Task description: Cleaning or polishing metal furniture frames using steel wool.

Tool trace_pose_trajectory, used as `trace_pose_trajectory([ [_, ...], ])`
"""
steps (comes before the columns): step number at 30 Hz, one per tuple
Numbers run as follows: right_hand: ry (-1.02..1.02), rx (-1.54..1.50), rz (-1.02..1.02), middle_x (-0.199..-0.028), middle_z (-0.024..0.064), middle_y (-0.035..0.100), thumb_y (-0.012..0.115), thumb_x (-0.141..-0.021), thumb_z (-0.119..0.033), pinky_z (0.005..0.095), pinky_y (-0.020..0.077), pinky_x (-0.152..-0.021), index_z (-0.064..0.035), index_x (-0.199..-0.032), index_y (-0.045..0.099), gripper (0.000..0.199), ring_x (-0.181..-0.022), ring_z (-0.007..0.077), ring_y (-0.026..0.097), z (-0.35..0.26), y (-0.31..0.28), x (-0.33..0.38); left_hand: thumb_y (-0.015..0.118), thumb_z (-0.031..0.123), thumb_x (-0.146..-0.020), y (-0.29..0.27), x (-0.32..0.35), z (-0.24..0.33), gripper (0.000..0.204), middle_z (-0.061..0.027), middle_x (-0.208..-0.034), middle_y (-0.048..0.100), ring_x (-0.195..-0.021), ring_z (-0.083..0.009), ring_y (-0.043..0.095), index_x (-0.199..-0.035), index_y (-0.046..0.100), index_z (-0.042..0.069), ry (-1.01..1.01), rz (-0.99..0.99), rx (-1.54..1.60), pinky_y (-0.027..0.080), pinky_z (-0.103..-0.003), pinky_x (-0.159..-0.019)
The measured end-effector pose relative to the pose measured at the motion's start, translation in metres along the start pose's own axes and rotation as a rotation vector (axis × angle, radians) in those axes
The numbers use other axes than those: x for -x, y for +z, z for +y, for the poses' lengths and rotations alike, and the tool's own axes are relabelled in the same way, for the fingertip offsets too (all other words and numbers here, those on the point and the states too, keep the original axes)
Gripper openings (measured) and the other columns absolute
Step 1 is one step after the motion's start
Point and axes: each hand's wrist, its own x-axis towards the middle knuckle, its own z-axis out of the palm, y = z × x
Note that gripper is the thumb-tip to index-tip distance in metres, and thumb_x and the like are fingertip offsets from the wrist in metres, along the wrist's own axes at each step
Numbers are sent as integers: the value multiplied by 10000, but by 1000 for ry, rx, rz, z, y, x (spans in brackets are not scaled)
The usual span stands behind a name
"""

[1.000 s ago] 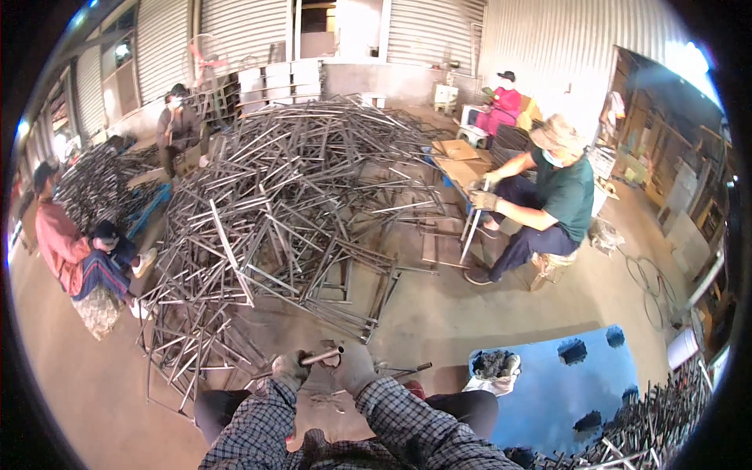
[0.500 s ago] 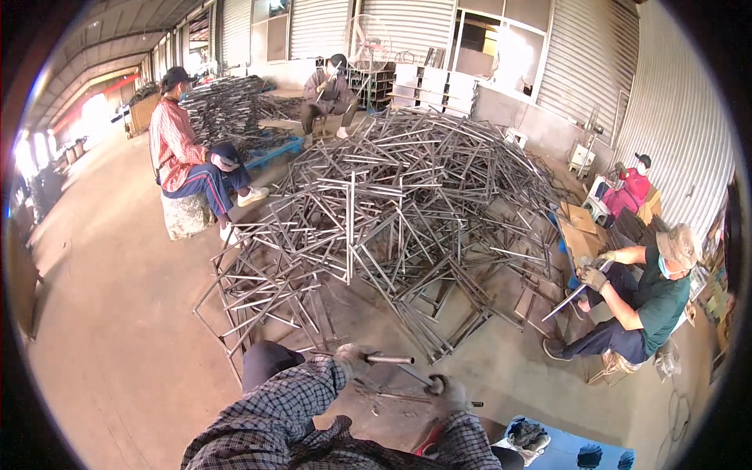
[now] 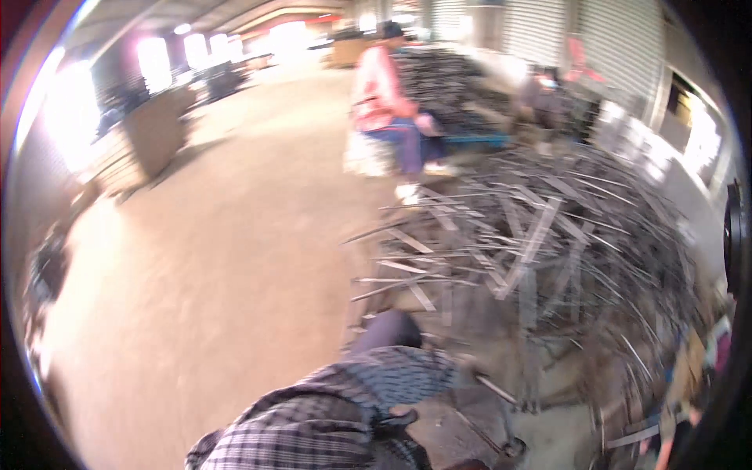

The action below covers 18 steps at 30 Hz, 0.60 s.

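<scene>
The picture is smeared by motion. My left arm in a plaid sleeve (image 3: pixel 345 407) reaches in from the lower edge over my dark-trousered knee (image 3: pixel 388 329). My left hand (image 3: pixel 468 363) is a pale blur at the sleeve's end, and a thin metal rod (image 3: pixel 498 390) sticks out of it toward the lower right. My right hand (image 3: pixel 513 448) is only a dark smudge at the bottom edge near the rod's far end; its grip is unreadable. A big tangled pile of grey metal strips and frames (image 3: pixel 548 235) lies just beyond my hands.
A person in a pink top (image 3: pixel 384 102) sits at the far side of the pile beside a white sack (image 3: pixel 364 153). Bare concrete floor (image 3: pixel 219 258) spreads to the left. Another pile of metal (image 3: pixel 446 74) and shuttered walls stand at the back.
The view has swung sharply to the left. The seated worker in green has left the picture, the person in pink is now at centre top, and the pile has shifted to the right.
</scene>
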Motion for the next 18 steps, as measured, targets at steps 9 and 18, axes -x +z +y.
trace_pose_trajectory([
  [9, -914, 1307, -47, -918, 171, 594, 610, -855, -174, 359, 466, -731, 24, -1047, 586, 277, -859, 262, 579, -39, 173, 0, 593, 257, -833, 36, 1, 44, 220, -117, -941, 660, -861, -273, 639, -1013, 678, 161, -744, 88, 127, 501, -375, -742],
  [18, -193, 401, 134, -895, 133, 581, 654, -807, -66, 315, 505, -707, 18, -1038, 593, 252, -759, 194, 572, -27, 2, -49, 544, 186, -807, 57, 30, 21, 174, -107, -880, 653, -843, -291, 629, -887, 682, 115, -216, 241, -451, 495, -413, -760],
])
